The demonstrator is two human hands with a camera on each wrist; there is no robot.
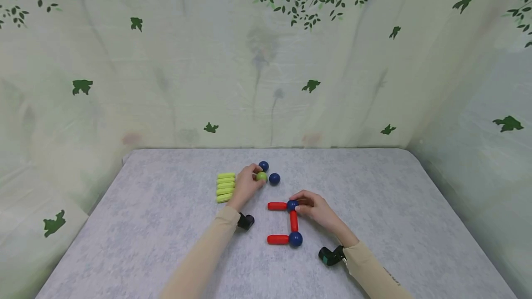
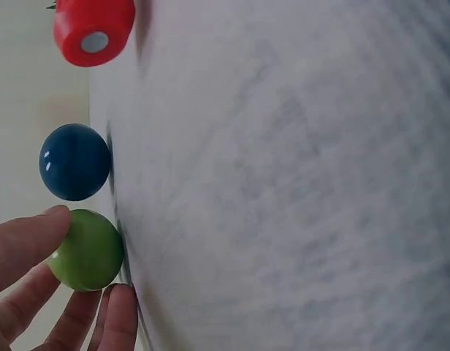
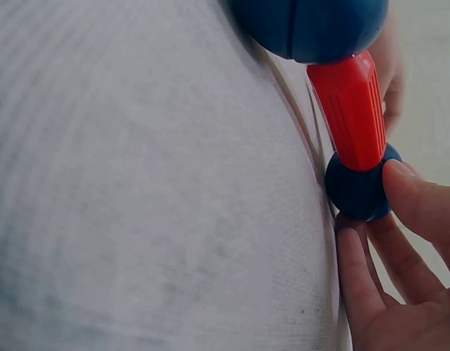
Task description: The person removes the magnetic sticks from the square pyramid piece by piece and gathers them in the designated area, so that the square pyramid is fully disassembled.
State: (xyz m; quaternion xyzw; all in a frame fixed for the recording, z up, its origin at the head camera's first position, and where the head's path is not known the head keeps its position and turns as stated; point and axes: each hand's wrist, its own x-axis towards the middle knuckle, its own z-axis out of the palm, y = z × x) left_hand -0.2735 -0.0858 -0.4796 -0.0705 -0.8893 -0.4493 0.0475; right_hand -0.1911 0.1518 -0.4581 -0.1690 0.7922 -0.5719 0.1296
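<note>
And here the glossy lime-green ball [image 1: 261,176] is pinched by the left hand's [image 1: 246,187] thumb and fingers at the pale grey tabletop [image 1: 353,174], just beside two shiny dark-blue balls [image 1: 275,179]. Nearer, the far blue corner ball [image 1: 292,205] of an open frame of ridged red rods [image 1: 294,221] is held by the right hand [image 1: 319,209]. A ball being picked out while the frame is steadied: that seems the step; a clean lift is probably called for. Leftward, yellow-green rods [image 1: 226,186] are lined up.
</note>
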